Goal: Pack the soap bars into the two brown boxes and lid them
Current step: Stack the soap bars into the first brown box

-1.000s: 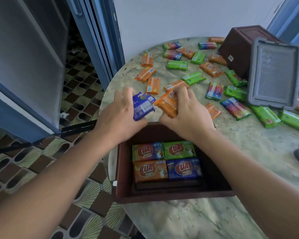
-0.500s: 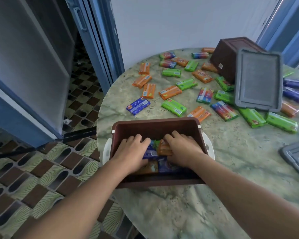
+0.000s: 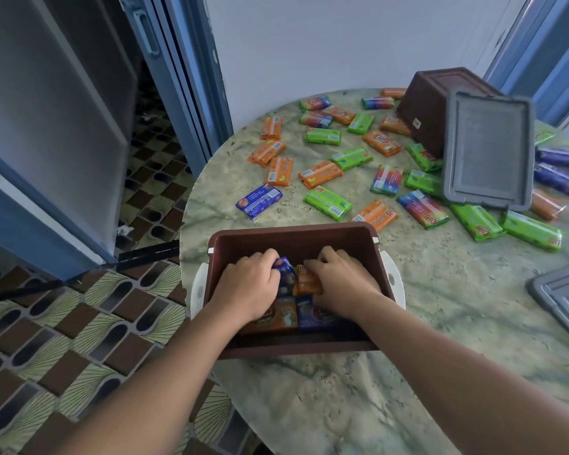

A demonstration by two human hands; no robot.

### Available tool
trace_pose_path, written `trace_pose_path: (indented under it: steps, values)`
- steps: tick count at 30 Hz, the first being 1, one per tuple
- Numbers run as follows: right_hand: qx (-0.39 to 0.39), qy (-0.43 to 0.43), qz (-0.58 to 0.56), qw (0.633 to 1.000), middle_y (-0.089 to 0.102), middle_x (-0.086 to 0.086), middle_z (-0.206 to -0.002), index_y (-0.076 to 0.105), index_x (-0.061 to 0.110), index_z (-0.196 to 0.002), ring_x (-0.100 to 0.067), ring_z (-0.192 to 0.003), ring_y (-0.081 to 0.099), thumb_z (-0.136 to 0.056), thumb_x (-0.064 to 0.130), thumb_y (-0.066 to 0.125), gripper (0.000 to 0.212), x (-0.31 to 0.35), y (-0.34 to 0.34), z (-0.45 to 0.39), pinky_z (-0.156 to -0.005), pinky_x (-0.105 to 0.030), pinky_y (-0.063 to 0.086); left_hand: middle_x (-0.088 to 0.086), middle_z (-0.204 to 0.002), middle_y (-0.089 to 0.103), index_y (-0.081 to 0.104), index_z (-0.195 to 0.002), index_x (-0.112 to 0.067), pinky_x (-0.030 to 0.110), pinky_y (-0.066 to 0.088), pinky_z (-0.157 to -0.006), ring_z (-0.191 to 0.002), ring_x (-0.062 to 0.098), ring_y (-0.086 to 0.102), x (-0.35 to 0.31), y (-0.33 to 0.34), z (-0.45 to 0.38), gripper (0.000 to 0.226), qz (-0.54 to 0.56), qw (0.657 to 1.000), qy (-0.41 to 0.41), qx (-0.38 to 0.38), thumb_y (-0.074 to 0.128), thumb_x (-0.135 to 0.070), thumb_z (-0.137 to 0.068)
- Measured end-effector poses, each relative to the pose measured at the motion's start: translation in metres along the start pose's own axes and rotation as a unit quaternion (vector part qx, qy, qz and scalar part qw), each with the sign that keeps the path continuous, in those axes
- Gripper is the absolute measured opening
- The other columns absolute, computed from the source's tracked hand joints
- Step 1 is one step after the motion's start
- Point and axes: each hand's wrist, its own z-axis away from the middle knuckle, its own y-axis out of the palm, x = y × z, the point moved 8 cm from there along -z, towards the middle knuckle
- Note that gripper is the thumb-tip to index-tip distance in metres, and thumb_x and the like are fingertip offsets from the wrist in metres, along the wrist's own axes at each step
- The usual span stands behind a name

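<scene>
Both hands sat inside the near brown box on the surface: left hand fingers clamped on a blue soap bar, right hand on an orange bar.

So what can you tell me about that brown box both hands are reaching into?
The near brown box looks like smooth moulded plastic, rectangular, open-topped, with a rounded rim and white latch handles at both ends. It stands upright at the near edge of the marble-patterned table. Soap bars already lie flat on its bottom. The left hand grips a blue soap bar and the right hand an orange soap bar, both down inside it. No lid is on it.
</scene>
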Motion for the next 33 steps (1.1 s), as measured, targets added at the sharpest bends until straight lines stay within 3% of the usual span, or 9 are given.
trace_pose_path:
  steps: [3, 6, 8, 10, 12, 16, 24, 29, 33]
  values:
    - [-0.015, 0.009, -0.014, 1.000, 0.049, 0.000, -0.133, 0.047, 0.027, -0.139, -0.027, -0.123, 0.045, -0.081, 0.040, 0.077, 0.066, 0.001, -0.002, 0.001, -0.101, -0.044, 0.044, 0.002, -0.103, 0.062, 0.044, -0.108, -0.024, 0.049, 0.051, -0.082, -0.091, 0.028, 0.060, 0.012, 0.014, -0.011, 0.012, 0.040, 0.992, -0.042, 0.115, 0.035, -0.030, -0.102]
    - [-0.019, 0.019, -0.023, 0.999, 0.051, 0.001, -0.129, 0.048, 0.027, -0.127, -0.025, -0.120, 0.046, -0.080, 0.038, 0.078, 0.057, 0.000, -0.003, 0.002, -0.097, -0.043, 0.046, 0.004, -0.135, 0.053, 0.046, -0.133, -0.024, 0.051, 0.042, -0.103, -0.121, 0.029, 0.049, 0.011, 0.021, -0.020, 0.032, 0.001, 0.987, -0.008, 0.159, 0.043, -0.022, -0.100]
    - [-0.016, 0.021, -0.025, 0.999, 0.051, 0.001, -0.129, 0.048, 0.028, -0.127, -0.025, -0.120, 0.046, -0.081, 0.038, 0.077, 0.055, 0.000, -0.004, 0.002, -0.097, -0.043, 0.045, 0.000, -0.141, 0.048, 0.043, -0.144, -0.028, 0.048, 0.038, -0.108, -0.130, 0.027, 0.043, 0.009, 0.020, -0.018, 0.047, -0.010, 0.991, 0.014, 0.135, 0.049, -0.015, -0.099]
    - [-0.015, 0.021, -0.026, 0.999, 0.050, 0.001, -0.130, 0.048, 0.028, -0.128, -0.025, -0.120, 0.045, -0.082, 0.038, 0.078, 0.056, 0.000, -0.006, 0.002, -0.098, -0.043, 0.045, -0.001, -0.139, 0.050, 0.042, -0.147, -0.028, 0.044, 0.041, -0.106, -0.128, 0.024, 0.047, 0.005, 0.012, -0.011, 0.054, -0.009, 0.997, 0.049, 0.063, 0.054, -0.011, -0.097]
    - [-0.016, 0.019, -0.025, 0.999, 0.050, 0.001, -0.131, 0.048, 0.028, -0.131, -0.026, -0.121, 0.045, -0.082, 0.038, 0.078, 0.058, 0.001, -0.007, 0.001, -0.099, -0.043, 0.045, -0.001, -0.137, 0.054, 0.041, -0.148, -0.026, 0.042, 0.043, -0.105, -0.125, 0.022, 0.053, 0.003, 0.008, -0.005, 0.057, -0.029, 0.996, 0.081, 0.005, 0.060, -0.017, -0.095]
    - [-0.013, 0.017, -0.020, 1.000, 0.050, 0.001, -0.132, 0.047, 0.028, -0.133, -0.026, -0.121, 0.045, -0.083, 0.039, 0.079, 0.061, 0.000, -0.007, 0.001, -0.097, -0.042, 0.044, -0.006, -0.133, 0.055, 0.050, -0.143, -0.031, 0.042, 0.045, -0.099, -0.120, 0.022, 0.053, 0.003, 0.015, -0.005, 0.061, -0.077, 0.993, 0.090, 0.015, 0.069, -0.044, -0.087]
    - [-0.005, 0.026, -0.033, 0.999, 0.048, 0.001, -0.132, 0.048, 0.029, -0.137, -0.024, -0.121, 0.046, -0.083, 0.041, 0.078, 0.063, 0.000, -0.008, 0.001, -0.097, -0.041, 0.046, -0.004, -0.120, 0.049, 0.065, -0.125, -0.025, 0.038, 0.049, -0.085, -0.107, 0.021, 0.049, -0.004, 0.014, -0.005, 0.041, -0.087, 0.992, 0.091, -0.001, 0.074, -0.025, -0.086]
    - [-0.073, 0.038, -0.054, 0.995, 0.055, 0.000, -0.119, 0.058, 0.027, -0.127, -0.026, -0.112, 0.055, -0.094, 0.036, 0.056, 0.034, 0.000, -0.022, 0.007, -0.091, -0.041, 0.047, -0.005, -0.120, 0.049, 0.064, -0.128, -0.028, 0.038, 0.048, -0.082, -0.109, 0.022, 0.048, -0.004, 0.014, -0.004, 0.043, -0.094, 0.992, 0.083, 0.000, 0.072, -0.028, -0.086]
    - [-0.096, 0.054, -0.159, 0.981, 0.064, 0.005, -0.102, 0.047, 0.029, -0.121, -0.024, -0.092, 0.063, -0.101, 0.028, 0.047, 0.021, -0.002, -0.033, 0.012, -0.076, -0.039, 0.049, -0.006, -0.121, 0.050, 0.064, -0.130, -0.029, 0.039, 0.048, -0.083, -0.111, 0.021, 0.048, -0.003, 0.011, -0.004, 0.044, -0.092, 0.993, 0.077, 0.003, 0.070, -0.029, -0.087]
